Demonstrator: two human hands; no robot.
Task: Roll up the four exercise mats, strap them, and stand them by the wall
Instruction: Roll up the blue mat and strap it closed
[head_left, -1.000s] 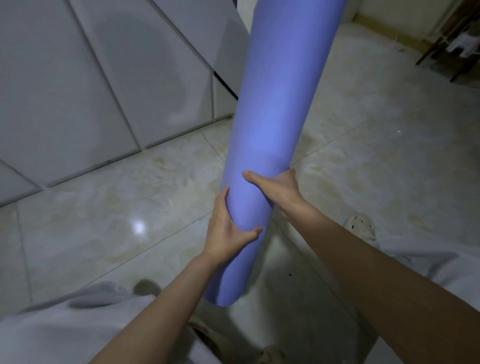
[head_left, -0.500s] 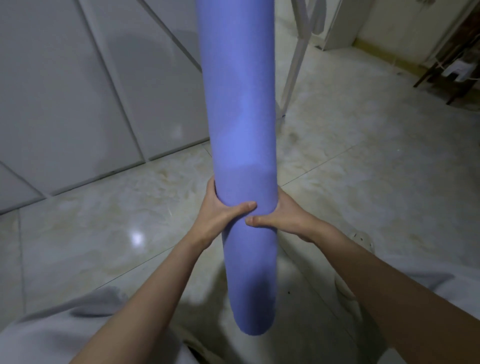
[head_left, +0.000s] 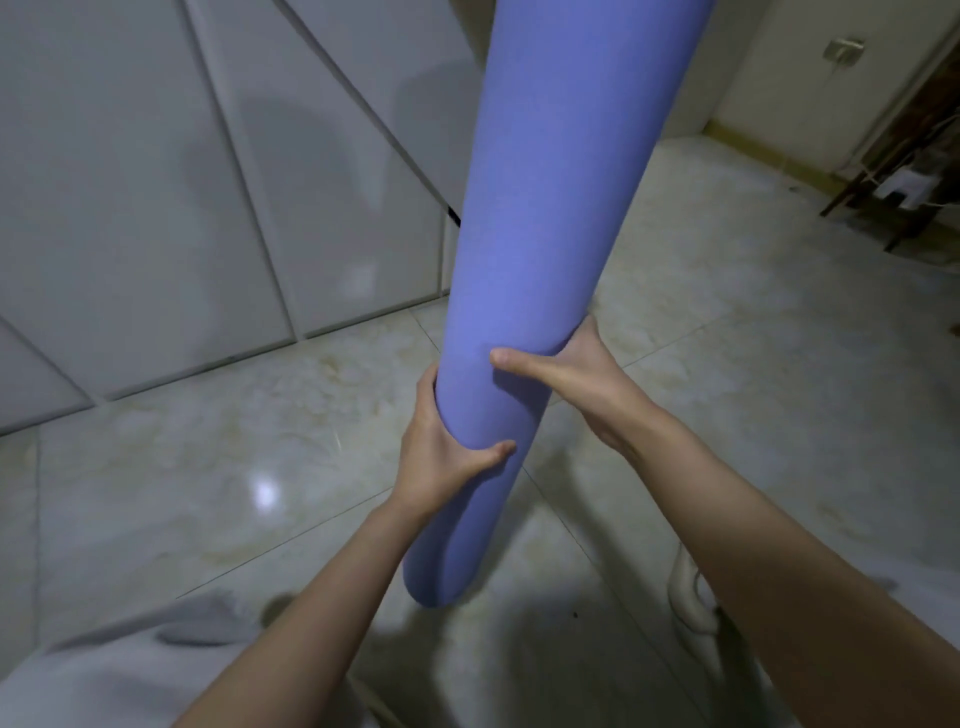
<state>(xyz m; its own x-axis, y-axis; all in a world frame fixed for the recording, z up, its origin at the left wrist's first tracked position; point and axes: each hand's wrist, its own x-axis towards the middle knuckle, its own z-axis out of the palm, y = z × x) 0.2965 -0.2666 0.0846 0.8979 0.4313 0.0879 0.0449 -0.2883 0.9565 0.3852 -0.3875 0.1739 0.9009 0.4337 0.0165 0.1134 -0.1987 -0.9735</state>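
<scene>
- I hold the rolled blue mat (head_left: 535, 234) in front of me. It is tilted, its top leaning away to the right and running out of view.
- My left hand (head_left: 441, 457) grips the mat low down from the left, thumb pressed across its front.
- My right hand (head_left: 566, 374) grips it just above, from the right, thumb laid over the roll.
- The mat's lower end hangs over the pale tiled floor (head_left: 208, 467); I cannot tell whether it touches.
- Left of the mat and behind it stand grey wall panels (head_left: 130, 182).
- Right of its lower end is a white shoe (head_left: 691, 597).
</scene>
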